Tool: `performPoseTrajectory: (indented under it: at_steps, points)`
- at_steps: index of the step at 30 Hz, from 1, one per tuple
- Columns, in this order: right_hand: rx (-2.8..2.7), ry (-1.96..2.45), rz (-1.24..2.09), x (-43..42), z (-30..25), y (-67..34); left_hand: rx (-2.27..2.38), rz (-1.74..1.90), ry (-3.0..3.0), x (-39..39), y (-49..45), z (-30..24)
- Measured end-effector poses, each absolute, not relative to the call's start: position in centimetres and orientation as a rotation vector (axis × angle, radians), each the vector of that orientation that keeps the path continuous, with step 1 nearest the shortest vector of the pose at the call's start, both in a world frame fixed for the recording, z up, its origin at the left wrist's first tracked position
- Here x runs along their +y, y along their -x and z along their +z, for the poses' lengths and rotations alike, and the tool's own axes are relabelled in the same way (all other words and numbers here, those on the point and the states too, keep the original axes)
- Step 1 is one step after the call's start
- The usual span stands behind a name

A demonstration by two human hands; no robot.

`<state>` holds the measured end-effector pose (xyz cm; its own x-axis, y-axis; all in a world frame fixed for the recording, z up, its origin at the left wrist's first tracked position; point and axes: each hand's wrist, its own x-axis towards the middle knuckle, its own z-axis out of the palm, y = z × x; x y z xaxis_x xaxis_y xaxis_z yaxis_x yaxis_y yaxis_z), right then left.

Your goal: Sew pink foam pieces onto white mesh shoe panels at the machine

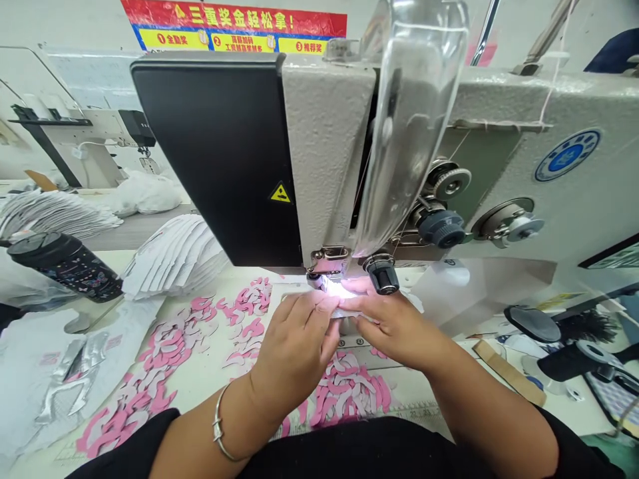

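So the thing being worked on is a small white piece (350, 313), and it's right under the fingertips, in front of the sewing machine (329, 133) and just below its lit needle area. The left hand (298, 332) is on the near left side of it, knuckles up and fingers bent down onto it, while the right hand (392, 326) comes in from the other side with its fingers stretched toward the left one. The hands are pretty much together at the fingertips, both touching the piece. The lamp glare washes out that spot, so I honestly can't tell whether they're pinching it or just pressing it flat. Nearer the body than the hands there's a heap of pink and white curved scraps (349, 392), and more pink scraps (167, 342) lie left of the left hand on the worktop (210, 376). Farther out on that side you've got a fanned white stack (172, 256), a dark tumbler (64, 266) and a white sheet with silver shapes (74, 372). Well off to the right of the right hand sit a brown strip (509, 372) and a black brush (589, 329). Silver bracelet (217, 429) on the left wrist, btw.
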<state>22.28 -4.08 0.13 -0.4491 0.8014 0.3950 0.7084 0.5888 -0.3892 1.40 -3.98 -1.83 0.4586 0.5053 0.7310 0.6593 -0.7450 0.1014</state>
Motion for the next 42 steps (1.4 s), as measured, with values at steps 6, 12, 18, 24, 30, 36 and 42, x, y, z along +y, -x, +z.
performPoseTrajectory:
  at_steps: [6, 12, 18, 24, 30, 36, 42]
  points:
    - [-2.282, 1.206, 0.449, -2.4, 0.7, -24.2, -1.026, -1.109, 2.454, -3.5, -1.6, -2.0]
    - [-2.19, 1.161, 0.481, -2.2, -1.5, -23.7, -1.012, -1.078, 2.43, -3.6, -1.4, -2.1]
    - [-2.199, 1.198, 0.385, -2.8, -1.6, -23.4, -1.013, -1.103, 2.435, -3.4, -1.0, -2.3]
    - [-2.18, 1.267, 0.284, -3.6, -1.9, -22.9, -1.013, -1.139, 2.434, -3.1, -0.6, -2.3]
    - [-2.162, 1.327, 0.147, -4.5, -2.2, -22.1, -1.024, -1.198, 2.443, -2.7, -0.2, -2.5]
    - [-2.125, 1.288, 0.06, -4.7, -3.1, -21.6, -1.024, -1.337, 2.465, -2.4, -0.2, -2.8]
    - [-2.128, 1.28, 0.089, -4.6, -3.3, -21.6, -1.042, -1.341, 2.493, -2.5, -0.3, -2.9]
